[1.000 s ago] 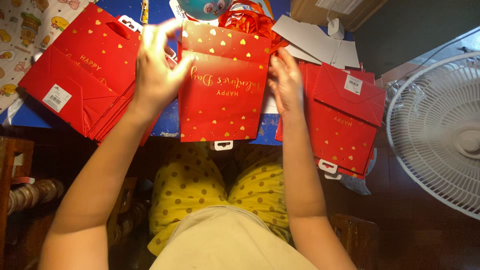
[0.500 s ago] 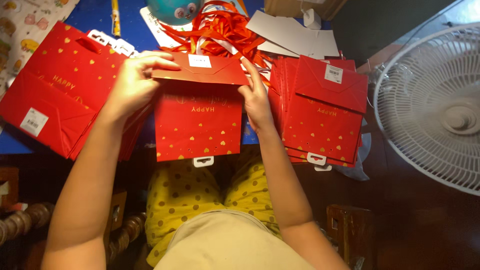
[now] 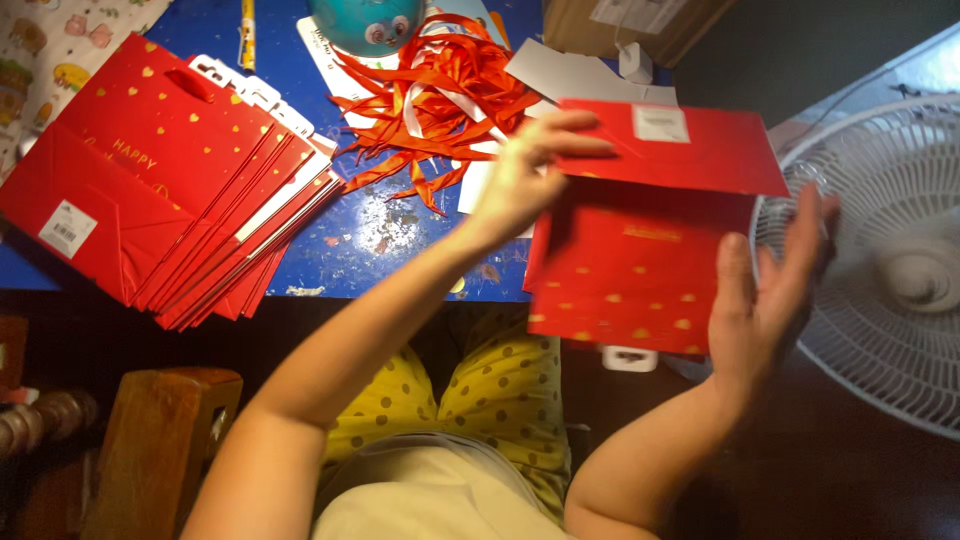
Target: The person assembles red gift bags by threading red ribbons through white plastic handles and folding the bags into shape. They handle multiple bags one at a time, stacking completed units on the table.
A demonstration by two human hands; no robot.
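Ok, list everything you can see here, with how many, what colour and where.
folded gift bag: one, red with gold hearts, at the right table edge under the left hand
stack of gift bags: several, red, fanned on the left
ribbons: a tangle, orange-red, top centre
table: one, blue
round object: one, teal, top edge
cardboard box: one, brown, top right
fan: one, white, right
wooden post: one, brown, lower left
left hand: on the bag's folded top
right hand: open, by the bag's right edge

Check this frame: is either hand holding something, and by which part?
The left hand grips the folded red bag at its top left edge; the right hand is open beside it.
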